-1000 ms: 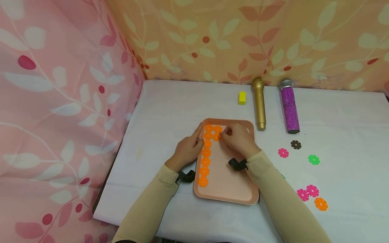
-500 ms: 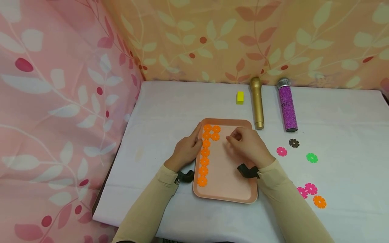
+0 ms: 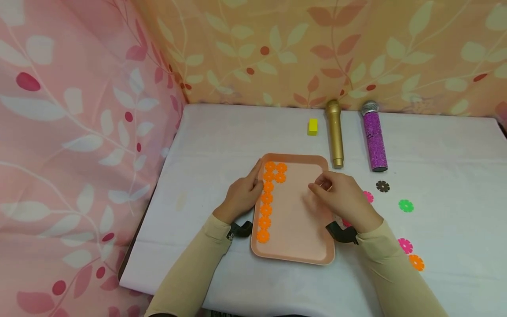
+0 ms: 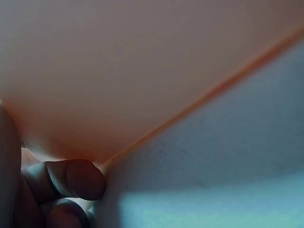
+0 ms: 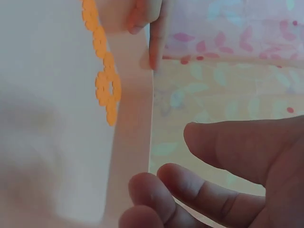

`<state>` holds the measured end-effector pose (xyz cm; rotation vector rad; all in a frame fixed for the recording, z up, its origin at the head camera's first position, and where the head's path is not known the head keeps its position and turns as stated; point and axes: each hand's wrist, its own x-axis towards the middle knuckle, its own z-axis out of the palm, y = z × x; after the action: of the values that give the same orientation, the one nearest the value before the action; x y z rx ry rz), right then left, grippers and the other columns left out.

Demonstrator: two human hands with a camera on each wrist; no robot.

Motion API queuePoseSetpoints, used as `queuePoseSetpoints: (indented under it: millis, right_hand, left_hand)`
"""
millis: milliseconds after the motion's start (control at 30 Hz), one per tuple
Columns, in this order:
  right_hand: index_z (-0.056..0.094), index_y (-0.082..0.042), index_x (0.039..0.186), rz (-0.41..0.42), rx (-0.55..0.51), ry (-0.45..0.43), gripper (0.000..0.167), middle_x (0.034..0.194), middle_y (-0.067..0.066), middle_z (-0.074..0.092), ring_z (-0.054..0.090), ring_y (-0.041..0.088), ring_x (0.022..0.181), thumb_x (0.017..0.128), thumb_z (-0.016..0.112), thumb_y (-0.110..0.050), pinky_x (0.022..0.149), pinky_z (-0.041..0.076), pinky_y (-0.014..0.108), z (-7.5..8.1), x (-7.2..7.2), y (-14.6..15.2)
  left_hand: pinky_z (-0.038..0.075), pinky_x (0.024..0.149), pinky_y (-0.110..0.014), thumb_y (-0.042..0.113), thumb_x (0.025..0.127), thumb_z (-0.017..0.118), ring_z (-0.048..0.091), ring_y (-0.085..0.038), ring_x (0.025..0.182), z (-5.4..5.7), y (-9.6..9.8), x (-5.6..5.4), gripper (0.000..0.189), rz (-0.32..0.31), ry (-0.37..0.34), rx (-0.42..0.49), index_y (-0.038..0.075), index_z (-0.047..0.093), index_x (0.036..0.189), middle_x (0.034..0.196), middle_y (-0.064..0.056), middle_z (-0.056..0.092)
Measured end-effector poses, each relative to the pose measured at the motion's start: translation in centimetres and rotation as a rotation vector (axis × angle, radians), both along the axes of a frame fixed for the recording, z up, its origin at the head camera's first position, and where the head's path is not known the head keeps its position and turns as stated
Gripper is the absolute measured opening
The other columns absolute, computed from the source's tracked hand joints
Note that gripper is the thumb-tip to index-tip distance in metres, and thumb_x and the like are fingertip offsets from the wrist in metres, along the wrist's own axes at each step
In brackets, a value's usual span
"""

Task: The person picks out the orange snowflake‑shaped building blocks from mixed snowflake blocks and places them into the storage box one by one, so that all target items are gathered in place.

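A pink-orange tray [image 3: 299, 215] lies on the white-covered table, with several orange flower-shaped discs [image 3: 266, 210] lined up along its left side and doubled into two columns at the far end. My left hand [image 3: 241, 196] holds the tray's left edge, thumb on the rim; curled fingers [image 4: 85, 179] press against the edge in the left wrist view. Over the tray's right side hovers my right hand [image 3: 342, 198]. Its thumb [image 5: 228, 147] and index finger stand apart with nothing between them, the other fingers loosely bent.
Beyond the tray lie a yellow block [image 3: 313, 127], a gold microphone [image 3: 336, 136] and a purple glittery microphone [image 3: 375, 138]. Loose discs are scattered on the right: black [image 3: 379, 186], green [image 3: 405, 202], pink [image 3: 405, 242] and orange [image 3: 416, 259]. Patterned cloth hangs behind and at left.
My right hand has drawn away from the orange discs at the tray's far left and moved right, toward the tray's right edge. The left hand stays at the left edge.
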<state>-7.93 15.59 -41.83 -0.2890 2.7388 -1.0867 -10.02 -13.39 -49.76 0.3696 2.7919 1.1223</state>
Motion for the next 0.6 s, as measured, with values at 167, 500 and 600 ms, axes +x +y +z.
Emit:
queuePoseSetpoints:
  millis: [167, 500, 600]
  right_hand:
    - [0.072, -0.012, 0.097, -0.014, 0.039, -0.022, 0.024, 0.086, 0.003, 0.069, 0.058, 0.019, 0.072, 0.100, 0.069, -0.035, 0.060, 0.047, 0.034, 0.6, 0.7, 1.4]
    - [0.072, -0.011, 0.103, -0.029, 0.115, -0.082, 0.028, 0.087, 0.002, 0.070, 0.059, 0.015, 0.061, 0.101, 0.069, -0.038, 0.055, 0.047, 0.035, 0.5, 2.9, 4.9]
    - [0.071, -0.011, 0.105, -0.038, 0.152, -0.101, 0.031, 0.088, 0.002, 0.070, 0.060, 0.016, 0.063, 0.101, 0.067, -0.041, 0.054, 0.046, 0.035, 0.4, 3.6, 6.2]
  left_hand:
    - [0.021, 0.050, -0.029, 0.029, 0.108, 0.041, 0.026, -0.011, 0.049, 0.1, 0.2, -0.1, 0.066, 0.007, -0.006, -0.011, 0.026, 0.020, 0.170, 0.059, 0.006, 0.041]
    - [0.020, 0.049, -0.028, 0.030, 0.108, 0.040, 0.024, -0.010, 0.048, 0.0, 0.2, -0.1, 0.066, -0.010, 0.007, 0.000, 0.024, 0.020, 0.170, 0.058, 0.007, 0.040]
    - [0.020, 0.049, -0.028, 0.030, 0.108, 0.040, 0.024, -0.010, 0.048, -0.1, 0.2, 0.0, 0.066, -0.005, 0.002, 0.000, 0.024, 0.020, 0.170, 0.058, 0.007, 0.039]
